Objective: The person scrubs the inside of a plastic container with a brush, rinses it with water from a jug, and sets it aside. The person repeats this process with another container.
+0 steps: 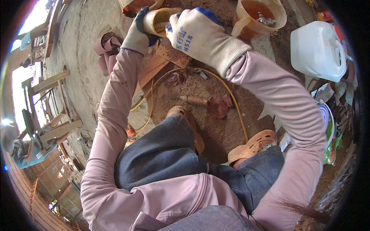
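My left hand (139, 35), in a white glove with a dark blue palm, is closed around the side of a yellowish, open-mouthed plastic cylinder (161, 17). At the cylinder's right rim is my right hand (195, 34), gloved the same way, with its fingers curled inward. Whether those fingers grip the rim or something small is hidden by the glove. Brown stains mark the inside of the cylinder. Just below it lies a reddish-brown wooden block (174, 54) on a longer board (152, 70).
A translucent pitcher (241, 21) of orange-brown liquid holds a metal fitting. A white jug (318, 50) stands at right. A yellow hose (227, 85) loops around a wooden-handled tool (194, 100) near my clogs (252, 147). Rolled pinkish sheets (110, 50) lie left. Another person (29, 152) is far left.
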Demonstrator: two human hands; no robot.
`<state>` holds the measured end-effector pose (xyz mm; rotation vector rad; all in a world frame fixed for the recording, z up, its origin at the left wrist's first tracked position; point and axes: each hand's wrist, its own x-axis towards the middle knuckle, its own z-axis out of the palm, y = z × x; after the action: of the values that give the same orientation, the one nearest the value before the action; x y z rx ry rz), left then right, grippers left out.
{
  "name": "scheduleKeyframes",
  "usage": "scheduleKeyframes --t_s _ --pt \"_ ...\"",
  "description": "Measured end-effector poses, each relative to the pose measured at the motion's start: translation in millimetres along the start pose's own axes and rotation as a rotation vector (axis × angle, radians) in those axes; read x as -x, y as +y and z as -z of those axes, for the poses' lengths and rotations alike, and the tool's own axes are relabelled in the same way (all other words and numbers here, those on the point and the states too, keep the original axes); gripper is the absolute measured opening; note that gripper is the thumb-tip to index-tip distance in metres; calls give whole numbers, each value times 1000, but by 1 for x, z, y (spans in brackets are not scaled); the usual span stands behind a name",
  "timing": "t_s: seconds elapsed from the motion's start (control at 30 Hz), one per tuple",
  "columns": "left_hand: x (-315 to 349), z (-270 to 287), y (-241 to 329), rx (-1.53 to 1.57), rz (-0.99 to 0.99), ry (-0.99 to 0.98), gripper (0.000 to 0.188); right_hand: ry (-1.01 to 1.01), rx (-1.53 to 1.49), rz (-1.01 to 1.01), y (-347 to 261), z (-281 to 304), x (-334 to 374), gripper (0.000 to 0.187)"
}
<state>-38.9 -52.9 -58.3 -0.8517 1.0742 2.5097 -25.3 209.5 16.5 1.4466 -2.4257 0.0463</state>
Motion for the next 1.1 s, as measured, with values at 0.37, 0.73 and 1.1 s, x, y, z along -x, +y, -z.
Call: scheduleKeyframes --t_s 0.37,0.73,1.1 --pt "-4 -29 -1 -186 -469 31 38 72 -455 -242 7 -37 1 29" --pt "9 -20 -11 -63 -173 -6 29 50 -268 -199 -7 -10 -4 20" --pt "8 -42 -14 -108 -504 171 23 75 -286 -86 2 -36 -1 31"
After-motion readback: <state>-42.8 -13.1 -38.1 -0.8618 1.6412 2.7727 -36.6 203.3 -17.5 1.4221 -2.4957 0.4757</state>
